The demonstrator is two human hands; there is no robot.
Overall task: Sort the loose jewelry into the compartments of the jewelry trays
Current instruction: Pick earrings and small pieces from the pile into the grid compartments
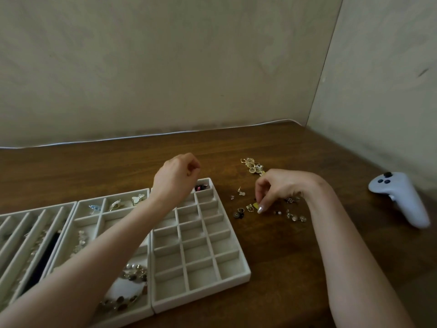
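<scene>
Right hand (pixel 274 188), right of centre, pinches a yellow piece (pixel 255 205); curled left hand (pixel 176 178) has an unclear hold. Better lift straight up.

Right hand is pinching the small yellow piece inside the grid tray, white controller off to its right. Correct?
Not inside: the head view shows the right hand pinching the small yellow piece on the wooden table, beside the grid tray. The white controller is off to its right.

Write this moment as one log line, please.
right hand: pinches yellow piece | left hand: curled above grid tray | loose jewelry: on table
</scene>
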